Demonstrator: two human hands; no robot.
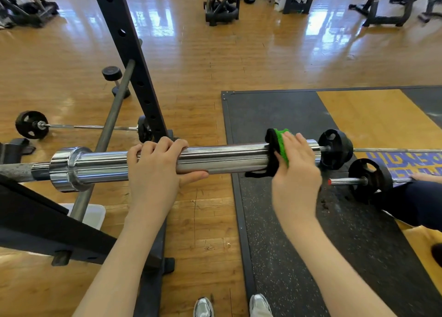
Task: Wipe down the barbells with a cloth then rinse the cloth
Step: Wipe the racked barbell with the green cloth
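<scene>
A chrome barbell sleeve [229, 157] runs left to right across the middle, resting on the black rack. My left hand [155, 170] grips the sleeve near its middle, fingers over the top and thumb beneath. My right hand [295, 166] presses a green and black cloth [278, 149] around the sleeve close to its right end. The cloth wraps over the top and hangs a little below the bar.
A black rack upright [134, 60] rises behind the bar. Small barbells with black plates lie on the floor at the left [32, 124] and on the rubber platform [282, 233] at the right [367, 180]. Another person's dark-clothed leg [418, 204] is at the right edge. A white tub [95, 215] sits under the rack.
</scene>
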